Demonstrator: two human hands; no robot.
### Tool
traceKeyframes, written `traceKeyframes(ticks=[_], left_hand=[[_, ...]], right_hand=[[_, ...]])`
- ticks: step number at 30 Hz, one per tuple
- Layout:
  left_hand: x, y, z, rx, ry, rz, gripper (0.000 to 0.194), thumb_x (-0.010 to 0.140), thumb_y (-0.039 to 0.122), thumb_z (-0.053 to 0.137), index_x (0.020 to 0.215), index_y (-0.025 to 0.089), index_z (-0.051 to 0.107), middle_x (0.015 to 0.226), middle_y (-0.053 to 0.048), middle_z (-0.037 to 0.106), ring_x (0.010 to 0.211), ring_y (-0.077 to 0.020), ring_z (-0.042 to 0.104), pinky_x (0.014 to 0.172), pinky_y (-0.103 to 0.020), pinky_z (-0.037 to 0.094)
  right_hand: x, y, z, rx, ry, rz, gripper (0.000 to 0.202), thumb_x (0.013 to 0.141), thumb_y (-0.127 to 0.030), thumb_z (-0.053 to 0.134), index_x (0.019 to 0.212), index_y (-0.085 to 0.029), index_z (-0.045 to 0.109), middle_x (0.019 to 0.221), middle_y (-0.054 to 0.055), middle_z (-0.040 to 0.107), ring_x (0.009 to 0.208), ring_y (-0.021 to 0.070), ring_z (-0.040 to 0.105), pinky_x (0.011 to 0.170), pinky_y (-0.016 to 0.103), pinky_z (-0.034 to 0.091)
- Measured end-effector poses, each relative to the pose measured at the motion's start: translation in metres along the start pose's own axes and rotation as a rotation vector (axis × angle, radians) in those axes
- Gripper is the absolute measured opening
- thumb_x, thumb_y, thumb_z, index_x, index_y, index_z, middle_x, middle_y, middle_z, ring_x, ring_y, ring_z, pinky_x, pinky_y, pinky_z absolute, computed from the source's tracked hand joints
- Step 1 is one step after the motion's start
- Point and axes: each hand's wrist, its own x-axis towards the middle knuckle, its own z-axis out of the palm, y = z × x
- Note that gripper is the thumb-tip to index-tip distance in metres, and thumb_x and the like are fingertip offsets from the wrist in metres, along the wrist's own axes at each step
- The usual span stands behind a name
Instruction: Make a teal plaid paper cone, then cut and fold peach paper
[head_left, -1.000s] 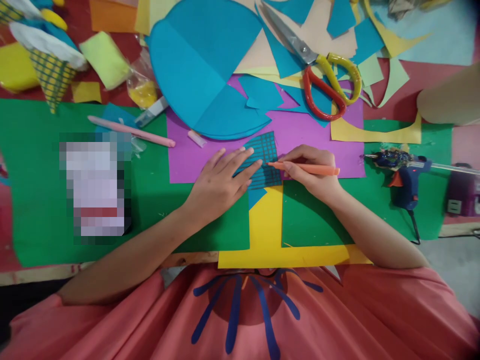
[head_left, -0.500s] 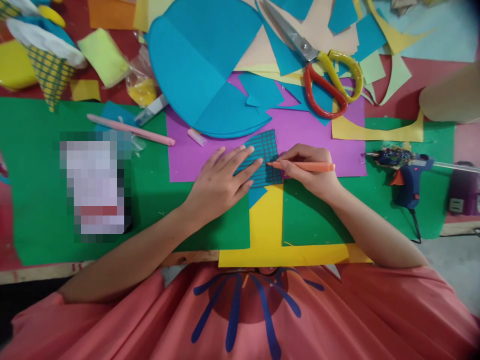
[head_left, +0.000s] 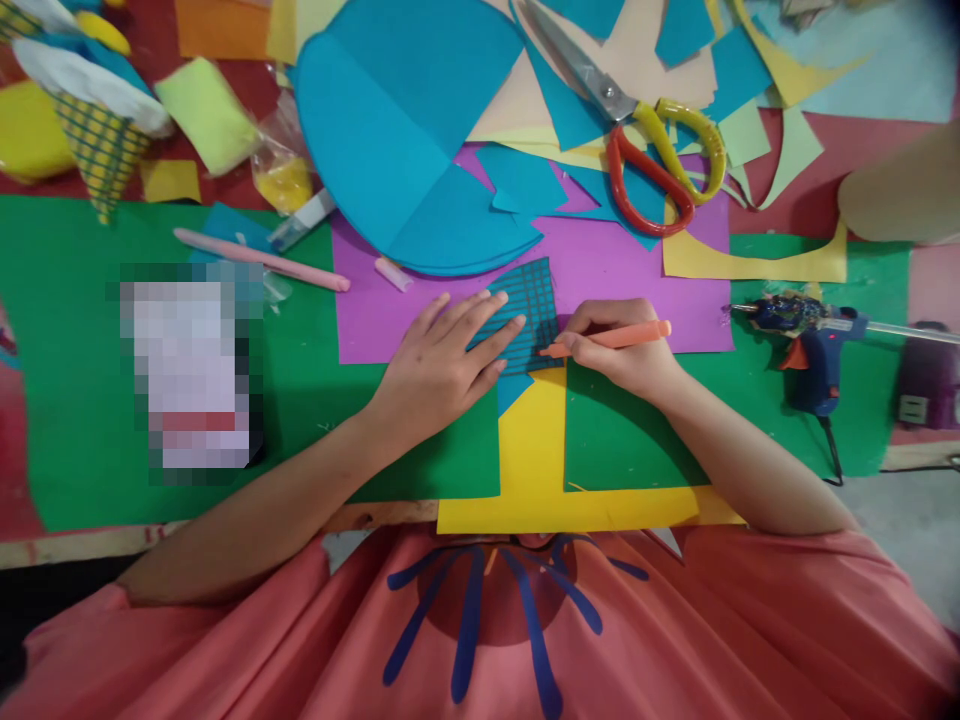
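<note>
Editor: What do you have at the tabletop (head_left: 375, 516)?

Operator: Through the head camera I see two bare hands at work beyond the middle of the near edge. The left hand (head_left: 446, 365) lies flat, fingers slightly apart, on a small blue paper piece (head_left: 536, 305) ruled with a dark grid of lines.

Editor: And the right hand (head_left: 626, 360)?

Operator: I see its fingers clamped on a slim orange pen (head_left: 622, 336), tilted, its tip at the part of the blue piece toward the near edge, on the right-hand side.

Editor: Where does the piece lie?

Operator: Partly over a purple paper sheet (head_left: 600, 260), with a bright yellow paper strip (head_left: 531, 440) running from it to the near edge. Green paper sheets (head_left: 420, 460) flank the strip.

Editor: The surroundings?

Operator: Toward the far edge I have a large, creased blue paper disc (head_left: 405, 120), beside metal scissors with one red and one yellow handle (head_left: 626, 118). A dark blue glue gun (head_left: 821, 360) lies toward the near right corner; a long pink pen (head_left: 262, 262) lies left of the purple sheet, one end over it.
</note>
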Motion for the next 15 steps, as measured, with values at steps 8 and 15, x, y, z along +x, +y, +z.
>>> traceKeyframes(ticks=[8, 15], left_hand=[[-0.0005, -0.0004, 0.0014, 0.029, 0.021, 0.012, 0.043, 0.100, 0.030, 0.039, 0.142, 0.024, 0.049, 0.149, -0.011, 0.048, 0.137, -0.0266, 0.046, 0.115, -0.049, 0.031], [-0.0003, -0.0006, 0.0010, 0.011, 0.008, 0.006, 0.043, 0.100, 0.030, 0.040, 0.142, 0.024, 0.049, 0.149, -0.012, 0.047, 0.138, -0.0271, 0.045, 0.116, -0.050, 0.030]], right_hand=[[-0.0002, 0.0000, -0.0014, 0.038, -0.081, -0.020, 0.025, 0.080, -0.030, 0.065, 0.060, -0.016, 0.062, 0.061, 0.001, 0.069, 0.053, 0.0088, 0.056, 0.047, 0.020, 0.038], [-0.0013, 0.0006, -0.0016, 0.023, -0.094, -0.013, 0.025, 0.078, -0.027, 0.065, 0.057, -0.016, 0.059, 0.055, -0.001, 0.061, 0.049, 0.0073, 0.049, 0.045, 0.020, 0.034]])
